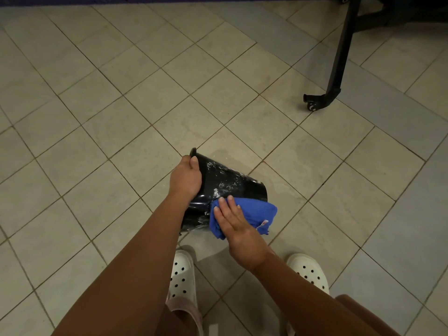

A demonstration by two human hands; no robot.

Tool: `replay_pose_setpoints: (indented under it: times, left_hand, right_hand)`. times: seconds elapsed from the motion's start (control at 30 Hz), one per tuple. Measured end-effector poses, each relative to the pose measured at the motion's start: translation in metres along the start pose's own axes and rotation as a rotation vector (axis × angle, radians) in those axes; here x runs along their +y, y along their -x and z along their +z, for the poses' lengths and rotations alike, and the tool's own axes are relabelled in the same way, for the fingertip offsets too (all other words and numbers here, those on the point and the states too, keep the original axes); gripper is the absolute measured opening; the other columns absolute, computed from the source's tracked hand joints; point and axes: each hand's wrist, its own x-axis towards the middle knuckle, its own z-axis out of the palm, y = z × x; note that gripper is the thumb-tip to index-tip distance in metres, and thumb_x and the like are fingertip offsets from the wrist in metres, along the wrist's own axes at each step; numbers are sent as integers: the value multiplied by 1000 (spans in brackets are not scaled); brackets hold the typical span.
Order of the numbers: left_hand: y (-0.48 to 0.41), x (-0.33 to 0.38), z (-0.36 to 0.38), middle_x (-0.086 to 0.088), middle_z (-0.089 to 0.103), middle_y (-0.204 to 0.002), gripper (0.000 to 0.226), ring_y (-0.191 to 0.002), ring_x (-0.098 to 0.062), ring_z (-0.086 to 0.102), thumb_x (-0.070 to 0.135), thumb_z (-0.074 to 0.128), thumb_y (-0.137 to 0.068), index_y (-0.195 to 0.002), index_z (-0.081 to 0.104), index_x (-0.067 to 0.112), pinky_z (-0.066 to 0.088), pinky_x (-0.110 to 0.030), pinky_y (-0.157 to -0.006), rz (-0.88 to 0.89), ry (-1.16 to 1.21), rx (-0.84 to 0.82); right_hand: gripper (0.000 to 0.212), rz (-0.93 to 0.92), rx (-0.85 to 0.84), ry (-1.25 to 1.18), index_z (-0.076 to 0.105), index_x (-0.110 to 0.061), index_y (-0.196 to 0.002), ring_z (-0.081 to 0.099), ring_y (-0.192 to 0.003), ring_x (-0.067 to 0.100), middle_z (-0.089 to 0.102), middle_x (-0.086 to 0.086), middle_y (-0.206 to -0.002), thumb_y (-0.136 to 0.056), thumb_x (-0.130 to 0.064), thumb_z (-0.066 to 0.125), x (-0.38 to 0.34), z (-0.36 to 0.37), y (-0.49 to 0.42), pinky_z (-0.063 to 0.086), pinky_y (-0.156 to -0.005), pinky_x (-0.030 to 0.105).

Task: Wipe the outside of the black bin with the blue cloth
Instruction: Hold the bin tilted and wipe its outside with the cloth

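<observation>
The black bin (pixel 225 180) lies tipped sideways at the tiled floor (pixel 121 117). The left hand (pixel 185 179) grips its rim, and the right hand (pixel 232 221), fingers straight, presses the blue cloth (pixel 257 212) on its wall. Keep flat pressure and work toward the white smears (pixel 224 185).

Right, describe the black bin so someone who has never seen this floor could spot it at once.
Start from the tiled floor and look just ahead of the white clogs. There the black bin lies tipped, the left hand gripping its rim, the right hand pressing a blue cloth on it. White smears streak its glossy side.
</observation>
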Motion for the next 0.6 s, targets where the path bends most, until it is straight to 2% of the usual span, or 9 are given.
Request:
replay_pose_setpoints:
  times: [0.07,0.17,0.2,0.27,0.3,0.37,0.43,0.53,0.6]
  left_hand:
    - [1,3,1,-16,61,-113,39,-102,-30,56,31,28,-105,-125,53,8,41,-35,-82,12,1,-2]
    - [1,2,1,-17,61,-117,40,-108,-34,57,32,29,-105,-125,54,9,45,-40,-92,-3,39,3]
    - [1,1,1,-17,61,-116,40,-107,-34,57,33,29,-104,-124,54,9,47,-43,-94,-14,48,2]
    - [0,-1,2,-16,61,-112,40,-104,-32,58,34,29,-104,-123,55,11,49,-46,-92,-32,64,-2]
    - [-1,-2,2,-15,61,-110,40,-102,-32,58,34,28,-104,-122,55,10,49,-45,-89,-32,66,-1]
    - [-2,-3,1,-15,61,-108,40,-99,-31,58,34,28,-104,-121,55,10,47,-39,-80,-30,62,0]
    - [-3,-5,0,-15,61,-109,40,-100,-31,58,34,27,-104,-121,55,10,46,-38,-80,-37,69,-3]
    - [0,-3,0,-16,61,-112,40,-103,-33,58,34,27,-104,-123,54,11,47,-42,-87,-36,72,-6]
    - [0,-1,1,-16,62,-114,40,-105,-32,58,33,27,-105,-123,54,10,46,-41,-90,-22,66,-3]
  right_hand:
    - [69,-9,17,7,18,-6,-144,-8,-142,22,12,12,-152,-75,0,26,-4,0,-10,-16,-113,28]
    - [68,80,62,-46,22,-4,-143,7,-141,26,19,14,-151,-75,2,23,-5,-2,-20,-10,-114,28]
    - [68,110,74,-57,21,-3,-142,10,-141,28,19,15,-150,-75,6,31,-4,-1,-20,-10,-114,28]
    - [83,175,105,-67,18,-5,-143,12,-140,29,18,15,-150,-70,16,51,0,1,-17,-12,-113,28]
    - [85,189,104,-68,18,-6,-143,10,-140,28,17,14,-150,-69,17,54,2,1,-13,-11,-113,29]
    - [73,158,69,-66,18,-8,-143,2,-142,24,17,14,-151,-77,9,43,3,1,-6,-9,-114,30]
    - [67,84,19,-43,20,-9,-143,-4,-142,21,18,13,-152,-78,2,29,1,0,-3,-10,-114,31]
    - [79,-31,-33,-4,21,-7,-143,-10,-142,21,14,11,-151,-72,9,51,-7,2,-13,-15,-113,31]
    - [88,-26,-6,-26,19,-6,-143,-5,-142,24,13,11,-151,-67,15,58,-11,3,-24,-14,-113,29]
